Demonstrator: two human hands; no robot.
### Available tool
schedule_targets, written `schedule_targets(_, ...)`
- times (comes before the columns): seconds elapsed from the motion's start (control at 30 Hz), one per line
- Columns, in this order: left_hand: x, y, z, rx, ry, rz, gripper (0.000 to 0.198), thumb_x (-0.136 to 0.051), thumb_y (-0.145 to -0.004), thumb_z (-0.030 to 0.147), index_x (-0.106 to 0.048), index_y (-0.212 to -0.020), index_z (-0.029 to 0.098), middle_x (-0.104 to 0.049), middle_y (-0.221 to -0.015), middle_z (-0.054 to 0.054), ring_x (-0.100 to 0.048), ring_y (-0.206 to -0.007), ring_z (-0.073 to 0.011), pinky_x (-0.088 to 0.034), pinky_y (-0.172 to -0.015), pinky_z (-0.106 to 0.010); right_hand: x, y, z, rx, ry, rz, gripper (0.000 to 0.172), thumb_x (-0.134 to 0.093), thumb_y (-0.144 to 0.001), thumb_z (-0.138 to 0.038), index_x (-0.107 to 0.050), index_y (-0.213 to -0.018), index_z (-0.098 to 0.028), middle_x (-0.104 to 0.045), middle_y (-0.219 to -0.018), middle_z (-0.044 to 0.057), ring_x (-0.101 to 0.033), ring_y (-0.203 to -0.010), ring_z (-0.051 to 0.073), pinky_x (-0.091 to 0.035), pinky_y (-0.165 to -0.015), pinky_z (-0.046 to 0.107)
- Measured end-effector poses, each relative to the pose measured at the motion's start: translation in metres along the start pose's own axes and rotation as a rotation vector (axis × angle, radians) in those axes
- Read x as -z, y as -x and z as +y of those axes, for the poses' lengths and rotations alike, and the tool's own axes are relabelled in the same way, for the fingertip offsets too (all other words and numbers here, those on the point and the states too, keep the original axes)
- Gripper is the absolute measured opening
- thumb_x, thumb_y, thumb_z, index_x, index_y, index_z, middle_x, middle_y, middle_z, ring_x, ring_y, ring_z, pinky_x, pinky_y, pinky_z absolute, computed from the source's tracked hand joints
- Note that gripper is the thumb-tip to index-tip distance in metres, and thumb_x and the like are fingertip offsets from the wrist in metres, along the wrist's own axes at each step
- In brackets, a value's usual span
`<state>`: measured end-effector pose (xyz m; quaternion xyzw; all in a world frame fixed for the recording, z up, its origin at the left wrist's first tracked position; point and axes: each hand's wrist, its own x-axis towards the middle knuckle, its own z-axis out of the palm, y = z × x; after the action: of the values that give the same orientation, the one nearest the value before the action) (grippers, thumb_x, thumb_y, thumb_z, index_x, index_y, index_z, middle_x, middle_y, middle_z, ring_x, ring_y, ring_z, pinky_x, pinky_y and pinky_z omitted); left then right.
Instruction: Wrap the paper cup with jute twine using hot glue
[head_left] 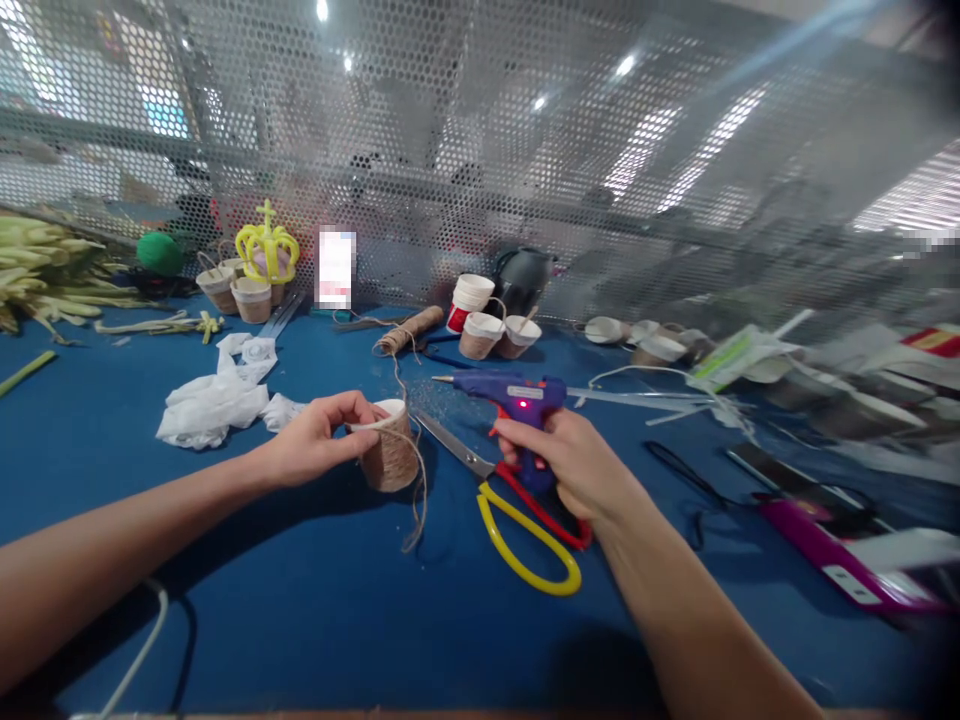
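Observation:
My left hand [330, 440] pinches the rim of a small paper cup [390, 460] wrapped in brown twine, tilted a little above the blue table. A loose end of twine [421, 500] hangs down its right side, and another strand runs back toward a twine roll [409, 330]. In my right hand [570, 450] is a purple glue gun [510, 392] with a lit red light, my fingers around its grip. Its nozzle points left, behind the cup and apart from it. Scissors [529, 540] with red and yellow handles lie open on the table, partly beneath the glue gun.
White crumpled material [210, 405] lies left of the cup. Twine-wrapped cups [480, 335] stand at the back, and others by a yellow crown [267, 250]. A perforated metal screen [420, 150] closes the rear. At right lie a purple object [817, 550] and blurred clutter.

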<state>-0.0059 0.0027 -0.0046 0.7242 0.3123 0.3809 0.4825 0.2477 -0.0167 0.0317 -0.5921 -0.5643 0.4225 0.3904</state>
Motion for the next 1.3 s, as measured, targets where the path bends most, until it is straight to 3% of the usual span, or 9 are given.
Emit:
schedule_targets(0.13,0.000,0.000,0.003,-0.002,-0.022,-0.015,0.014,-0.051,-0.077,0.023,-0.044,-0.068,0.015,-0.061,-0.087,-0.008,-0.054,-0.099,-0.0197,-0.040,-0.084,-0.034,0.013,-0.022,0.015,-0.024,0.172,0.182,0.018,-0.054,-0.075,-0.032,-0.056,-0.071,-0.015,-0.061,-0.070,0.005,-0.055,-0.058,0.011,-0.044,-0.052,0.022)
schedule_targets(0.43,0.001,0.001,0.012,0.014,-0.070,-0.061,0.015,-0.050,-0.076,0.023,-0.044,-0.066,0.015,-0.062,-0.092,-0.010,-0.055,-0.096,-0.0191,-0.042,-0.078,-0.031,0.025,-0.054,0.044,-0.168,0.567,0.259,0.032,-0.049,-0.079,-0.035,-0.045,-0.051,-0.019,-0.052,-0.044,0.002,-0.051,-0.038,0.013,-0.041,-0.042,0.027)
schedule_targets(0.53,0.001,0.002,0.012,0.017,-0.093,-0.069,0.015,-0.051,-0.076,0.024,-0.044,-0.067,0.014,-0.062,-0.094,-0.010,-0.054,-0.096,-0.0195,-0.043,-0.077,-0.031,0.025,-0.053,0.039,-0.159,0.696,0.300,0.033,-0.054,-0.075,-0.034,-0.044,-0.047,-0.020,-0.056,-0.052,0.007,-0.059,-0.058,0.023,-0.044,-0.054,0.035)
schedule_targets(0.63,0.001,0.002,0.012,0.021,-0.115,-0.064,0.015,-0.051,-0.076,0.024,-0.045,-0.067,0.014,-0.062,-0.089,-0.008,-0.053,-0.099,-0.0208,-0.043,-0.077,-0.031,0.015,-0.041,0.023,-0.063,0.785,0.348,0.025,-0.054,-0.075,-0.032,-0.051,-0.054,-0.018,-0.060,-0.073,0.015,-0.056,-0.087,0.032,-0.042,-0.070,0.042)
schedule_targets(0.73,0.001,0.002,0.012,0.023,-0.119,-0.076,0.014,-0.052,-0.076,0.024,-0.046,-0.067,0.014,-0.062,-0.086,-0.007,-0.053,-0.099,-0.0208,-0.042,-0.078,-0.030,-0.008,-0.015,0.000,0.068,0.760,0.232,0.020,-0.053,-0.077,-0.036,-0.058,-0.072,-0.018,-0.061,-0.084,0.010,-0.056,-0.086,0.024,-0.042,-0.073,0.035)
schedule_targets(0.83,0.001,0.002,0.011,0.027,-0.103,-0.084,0.014,-0.052,-0.076,0.024,-0.048,-0.068,0.014,-0.062,-0.085,-0.006,-0.054,-0.097,-0.0198,-0.043,-0.077,-0.029,-0.035,0.012,-0.017,0.147,0.426,-0.289,0.025,-0.055,-0.075,-0.040,-0.057,-0.083,-0.016,-0.063,-0.076,0.005,-0.057,-0.068,0.015,-0.044,-0.061,0.026)
schedule_targets(0.9,0.001,0.002,0.012,0.028,-0.099,-0.081,0.014,-0.053,-0.075,0.025,-0.048,-0.068,0.014,-0.062,-0.084,-0.006,-0.054,-0.094,-0.0191,-0.043,-0.075,-0.029,-0.048,0.024,-0.022,0.093,0.294,-0.387,0.024,-0.062,-0.070,-0.035,-0.054,-0.081,-0.015,-0.062,-0.070,0.003,-0.054,-0.059,0.011,-0.042,-0.052,0.022)
schedule_targets(1.03,0.001,0.002,0.013,0.038,-0.113,-0.090,0.012,-0.052,-0.074,0.023,-0.049,-0.068,0.014,-0.060,-0.079,-0.005,-0.054,-0.092,-0.0196,-0.043,-0.075,-0.029,-0.054,0.031,-0.023,0.054,0.212,-0.400,0.013,-0.052,-0.078,-0.028,-0.052,-0.076,-0.016,-0.060,-0.064,0.000,-0.044,-0.045,0.006,-0.035,-0.043,0.019)
schedule_targets(1.3,-0.002,0.004,0.018,0.016,-0.129,-0.155,0.009,-0.051,-0.075,0.019,-0.049,-0.069,0.013,-0.063,-0.086,-0.007,-0.056,-0.085,-0.0170,-0.044,-0.075,-0.028,-0.047,0.030,-0.022,0.339,0.300,-0.141,0.018,-0.049,-0.081,-0.034,-0.055,-0.074,-0.018,-0.051,-0.061,-0.001,-0.044,-0.054,0.011,-0.035,-0.047,0.022)
